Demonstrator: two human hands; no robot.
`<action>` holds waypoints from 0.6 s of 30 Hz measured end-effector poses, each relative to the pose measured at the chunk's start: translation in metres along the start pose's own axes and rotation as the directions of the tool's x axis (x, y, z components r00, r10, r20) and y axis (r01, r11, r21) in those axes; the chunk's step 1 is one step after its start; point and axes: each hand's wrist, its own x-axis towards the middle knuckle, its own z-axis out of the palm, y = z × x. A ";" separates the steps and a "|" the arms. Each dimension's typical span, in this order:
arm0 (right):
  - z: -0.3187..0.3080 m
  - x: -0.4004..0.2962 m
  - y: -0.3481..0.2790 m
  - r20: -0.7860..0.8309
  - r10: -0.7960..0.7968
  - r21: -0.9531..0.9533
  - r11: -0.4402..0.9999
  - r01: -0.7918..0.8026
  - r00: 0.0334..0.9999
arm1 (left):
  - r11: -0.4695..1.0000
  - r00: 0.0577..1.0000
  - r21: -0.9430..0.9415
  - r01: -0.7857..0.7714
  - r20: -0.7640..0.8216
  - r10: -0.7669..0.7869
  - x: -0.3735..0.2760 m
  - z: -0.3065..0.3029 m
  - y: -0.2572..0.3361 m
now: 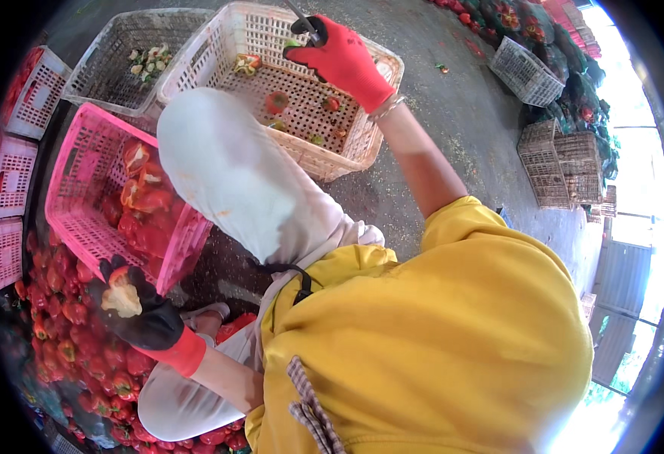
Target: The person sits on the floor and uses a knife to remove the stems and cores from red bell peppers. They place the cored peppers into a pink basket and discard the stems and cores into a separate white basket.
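Note:
My left hand (144, 312), in a red glove with a black palm, holds a cut piece of red bell pepper (122, 295), its pale inside facing up. It is beside the near edge of a pink plastic crate (76, 221) with red pepper pieces (147, 198) inside. My right hand (340, 57), in a like glove, grips a thin metal tool (303, 20) whose far end is cut off by the picture's top edge; its kind is unclear. That hand is over a whitish plastic crate (366, 136) holding a few pepper scraps (277, 103).
A grey crate (105, 62) with pale pepper cores (150, 61) stands at the upper left. Whole red peppers (76, 312) are heaped at the lower left. More crates (11, 176) line the left side. Crates (562, 164) and net sacks of peppers (536, 28) stand at the right.

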 end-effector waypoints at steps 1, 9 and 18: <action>0.006 0.001 -0.017 0.047 0.077 0.036 0.996 -0.078 0.996 | 0.973 0.996 -0.220 0.073 -0.034 -0.082 -0.002 0.000 0.007; 0.180 -0.104 -0.192 0.302 -0.554 0.724 0.663 0.191 0.776 | 0.203 0.823 0.829 -0.522 0.426 0.375 0.029 -0.015 0.024; 0.242 -0.109 -0.221 0.675 -0.560 0.727 0.616 -0.304 0.480 | 0.101 0.612 0.877 0.470 -0.406 0.678 0.054 -0.033 0.009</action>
